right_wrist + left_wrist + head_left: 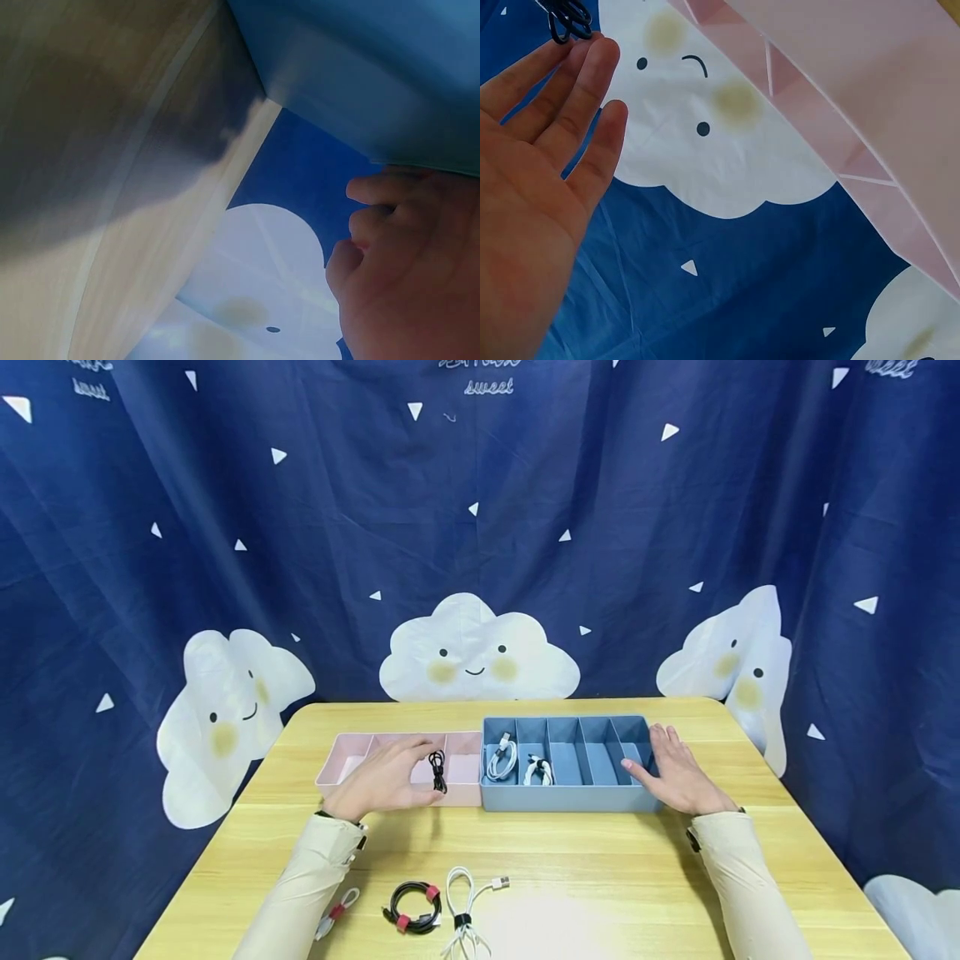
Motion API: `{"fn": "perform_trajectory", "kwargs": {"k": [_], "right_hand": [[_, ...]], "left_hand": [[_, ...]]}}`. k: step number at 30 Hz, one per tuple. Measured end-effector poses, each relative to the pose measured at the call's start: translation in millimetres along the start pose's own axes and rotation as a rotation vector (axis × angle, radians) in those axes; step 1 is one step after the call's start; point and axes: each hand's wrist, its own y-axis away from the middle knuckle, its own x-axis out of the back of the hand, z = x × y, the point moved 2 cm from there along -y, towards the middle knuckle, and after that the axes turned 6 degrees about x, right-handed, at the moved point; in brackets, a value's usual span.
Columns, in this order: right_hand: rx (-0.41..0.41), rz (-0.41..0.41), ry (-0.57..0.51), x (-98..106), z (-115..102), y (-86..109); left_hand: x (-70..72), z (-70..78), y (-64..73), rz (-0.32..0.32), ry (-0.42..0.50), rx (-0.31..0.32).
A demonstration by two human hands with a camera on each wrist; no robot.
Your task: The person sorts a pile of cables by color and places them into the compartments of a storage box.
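Between thumb and fingertips, my left hand [386,777] pinches a small coiled black cable [438,772] over the pink divided organizer [462,795]. In the left wrist view the black cable [571,26] shows at the fingertips, with the organizer's pink wall [870,82] off to the right. My right hand [678,772] rests at the right end of the blue divided organizer [570,799], fingers extended along the outside and thumb reaching over the rim. Two leftmost blue compartments hold a coiled light cable [502,760] and a white cable with a black tie [537,770].
On the wooden table [585,860] nearer me lie a black cable with red ties [412,908], a white USB cable with a black tie [462,920] and a small white cable with a red tie [337,912]. A blue curtain [480,552] hangs behind the table.
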Motion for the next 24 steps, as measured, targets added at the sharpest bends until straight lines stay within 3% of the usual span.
{"fn": "perform_trajectory", "kwargs": {"k": [24], "right_hand": [[-0.006, -0.006, 0.028, 3, -3, 0.6]], "left_hand": [[-3.8, 0.6, -12.8, -0.011, -0.01, -0.004]]}}
